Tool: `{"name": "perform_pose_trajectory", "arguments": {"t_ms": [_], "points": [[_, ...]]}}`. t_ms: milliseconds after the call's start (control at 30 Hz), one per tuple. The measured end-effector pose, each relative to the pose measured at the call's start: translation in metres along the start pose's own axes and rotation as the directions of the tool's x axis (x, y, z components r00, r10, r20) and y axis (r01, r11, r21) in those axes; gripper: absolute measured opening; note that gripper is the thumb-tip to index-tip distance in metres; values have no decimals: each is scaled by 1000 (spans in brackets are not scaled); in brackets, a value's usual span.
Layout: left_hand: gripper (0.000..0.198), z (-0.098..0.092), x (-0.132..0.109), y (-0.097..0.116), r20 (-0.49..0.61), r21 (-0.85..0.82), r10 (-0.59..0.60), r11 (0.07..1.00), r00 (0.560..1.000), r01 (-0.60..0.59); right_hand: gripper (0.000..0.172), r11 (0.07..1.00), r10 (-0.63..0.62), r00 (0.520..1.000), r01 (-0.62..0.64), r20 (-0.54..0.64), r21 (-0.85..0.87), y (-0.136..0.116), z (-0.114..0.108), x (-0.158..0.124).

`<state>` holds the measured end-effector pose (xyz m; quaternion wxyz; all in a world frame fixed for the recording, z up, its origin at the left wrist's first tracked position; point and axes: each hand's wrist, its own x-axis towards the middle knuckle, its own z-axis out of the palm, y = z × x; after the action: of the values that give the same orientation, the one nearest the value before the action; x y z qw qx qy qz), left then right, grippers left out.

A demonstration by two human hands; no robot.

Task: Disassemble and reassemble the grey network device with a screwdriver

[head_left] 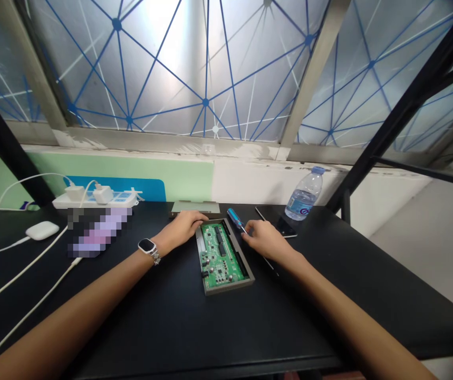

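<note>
A shallow grey metal case (229, 287) lies on the black table with a green circuit board (220, 253) inside it. At the case's upper left corner is my left hand (183, 230), its fingers and thumb closed on the edge. The screwdriver, with a blue handle (234, 217), lies slanted just right of the case, its long thin shaft running toward the table's front. My right hand (268, 240) is over that shaft, fingertips pinched on it below the handle; the palm hides part of the shaft.
Behind the case lies a flat grey metal piece (195, 207). A phone (285, 228) and a water bottle (304, 195) are at the back right. On the left are a power strip (125, 199), white cables, a white earbud case (42, 230) and a blurred-out item (102, 232).
</note>
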<state>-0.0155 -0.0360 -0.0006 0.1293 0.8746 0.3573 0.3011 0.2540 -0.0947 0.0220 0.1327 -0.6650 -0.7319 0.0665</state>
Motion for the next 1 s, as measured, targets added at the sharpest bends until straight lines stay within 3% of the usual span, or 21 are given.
{"name": "perform_pose_trajectory", "arguments": {"t_ms": [200,333,467,600,733,1000], "points": [[33,2,-1,-6,-23,43,-10,999,1000,11,21,991,-14,1000,14,3,-130,-3,5,0],[33,4,-2,-4,-37,20,-39,999,999,40,21,982,-23,997,9,-70,-190,-14,0,-7],[31,6,-2,-4,-51,4,-87,996,995,87,31,957,-228,962,194,-148,-213,-45,0,-23],[30,7,-1,-3,-58,-18,-108,994,993,107,35,882,-408,908,364,-99,-299,-72,8,-34],[32,5,0,-1,-44,-13,-137,991,990,137,38,873,-368,923,304,-108,-380,-79,14,-32],[27,-4,-2,-1,-28,-113,-234,967,972,230,34,867,-401,909,335,-117,-370,-81,18,-31]]}}
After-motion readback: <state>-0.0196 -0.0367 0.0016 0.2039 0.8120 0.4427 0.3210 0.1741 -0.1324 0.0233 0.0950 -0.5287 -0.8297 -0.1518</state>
